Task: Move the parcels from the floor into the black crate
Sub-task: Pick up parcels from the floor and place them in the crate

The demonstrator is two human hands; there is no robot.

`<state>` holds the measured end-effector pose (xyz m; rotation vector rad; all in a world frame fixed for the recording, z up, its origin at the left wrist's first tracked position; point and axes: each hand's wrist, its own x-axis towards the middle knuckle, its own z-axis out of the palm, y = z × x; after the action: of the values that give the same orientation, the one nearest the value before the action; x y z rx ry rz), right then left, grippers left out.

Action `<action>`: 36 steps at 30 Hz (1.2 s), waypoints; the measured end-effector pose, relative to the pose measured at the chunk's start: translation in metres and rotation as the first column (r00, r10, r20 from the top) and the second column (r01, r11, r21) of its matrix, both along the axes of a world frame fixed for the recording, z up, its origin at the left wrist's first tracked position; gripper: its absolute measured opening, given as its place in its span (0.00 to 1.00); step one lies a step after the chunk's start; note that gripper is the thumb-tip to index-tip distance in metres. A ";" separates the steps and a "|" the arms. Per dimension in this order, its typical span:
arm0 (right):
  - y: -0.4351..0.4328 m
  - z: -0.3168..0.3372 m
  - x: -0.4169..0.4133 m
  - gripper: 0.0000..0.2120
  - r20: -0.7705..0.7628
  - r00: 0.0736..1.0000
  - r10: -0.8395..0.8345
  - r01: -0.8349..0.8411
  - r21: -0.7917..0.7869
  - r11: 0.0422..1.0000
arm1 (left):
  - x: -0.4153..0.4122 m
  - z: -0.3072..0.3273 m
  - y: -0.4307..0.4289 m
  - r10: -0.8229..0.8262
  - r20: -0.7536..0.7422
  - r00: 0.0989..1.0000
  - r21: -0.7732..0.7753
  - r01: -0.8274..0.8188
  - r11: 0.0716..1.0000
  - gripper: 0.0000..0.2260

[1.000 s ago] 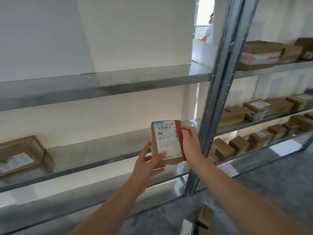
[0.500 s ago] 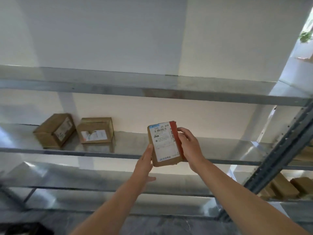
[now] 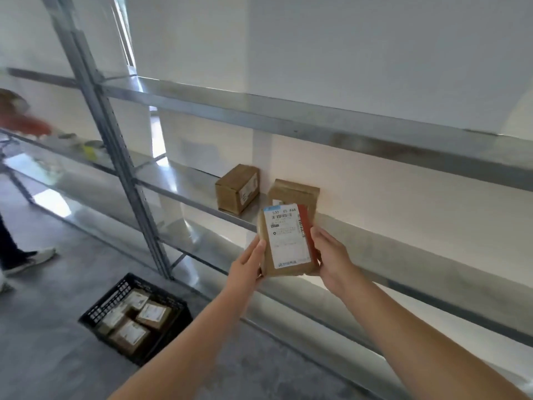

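Note:
I hold a small brown parcel upright in front of me, its white label and red tape strip facing me. My left hand grips its left edge and my right hand grips its right edge. The black crate stands on the grey floor at the lower left, with several labelled brown parcels inside it. The crate is well below and to the left of my hands.
Long metal shelves run across the view, with an upright post on the left. Two brown boxes, one and another, sit on the middle shelf behind my parcel. A person's leg and shoe are at the far left.
My view has swung left along the shelves, bringing the black crate and a person's leg into sight. Both hands keep the same hold on the parcel.

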<state>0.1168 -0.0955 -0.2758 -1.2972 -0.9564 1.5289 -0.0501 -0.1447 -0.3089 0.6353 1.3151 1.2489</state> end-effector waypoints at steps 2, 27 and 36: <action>0.003 -0.001 -0.022 0.12 -0.017 0.997 0.074 -0.074 -0.025 0.997 | -0.022 0.001 -0.007 0.048 -0.005 0.999 0.002 -0.048 0.999 0.20; 0.135 -0.019 -0.200 0.22 -0.127 0.685 0.717 -0.724 -0.003 0.690 | -0.141 0.000 0.020 0.554 -0.079 0.829 0.080 -0.549 0.832 0.17; 0.159 -0.044 -0.217 0.19 -0.279 0.703 0.654 -0.700 -0.104 0.707 | -0.149 -0.013 0.032 0.631 -0.066 0.773 0.140 -0.619 0.773 0.25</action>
<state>-0.0997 0.0638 -0.3200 -0.8916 -1.2361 2.3497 -0.1988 -0.1126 -0.3221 0.3389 1.6308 1.8632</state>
